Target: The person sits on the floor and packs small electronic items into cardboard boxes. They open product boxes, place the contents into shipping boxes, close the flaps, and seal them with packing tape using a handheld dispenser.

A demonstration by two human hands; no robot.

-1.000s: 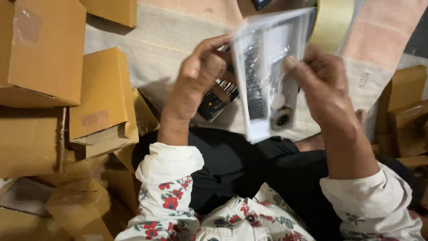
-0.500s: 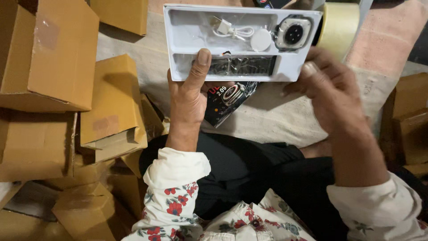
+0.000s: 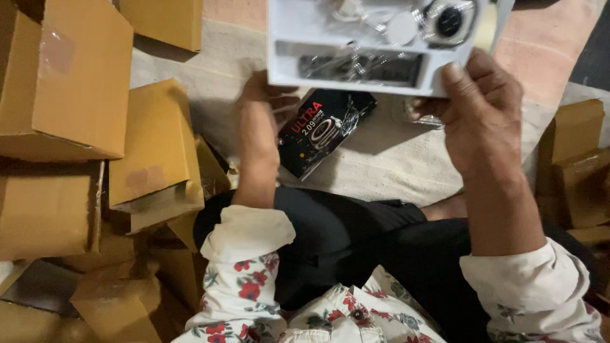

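Note:
A white moulded tray (image 3: 289, 57) is held up near the top of the view, flat side toward me. It carries a round black smartwatch face (image 3: 448, 20), a white round charger puck with coiled cable (image 3: 401, 28) and a dark strap in a long slot (image 3: 362, 67). My right hand (image 3: 483, 108) grips the tray's lower right corner, thumb on its front. My left hand (image 3: 264, 108) is below the tray's lower left edge, fingers curled, holding nothing that I can see. A black printed watch box (image 3: 324, 130) lies on the cloth beneath.
Several brown cardboard boxes (image 3: 63, 82) are stacked along the left, more cardboard boxes (image 3: 575, 159) at the right. A pale cloth (image 3: 381, 165) covers the floor ahead. My black-trousered lap fills the lower middle, below my floral sleeves.
The tray turned from edge-on to face me and rose toward the top of the view. My left hand let go of it and dropped; only the right hand now holds it.

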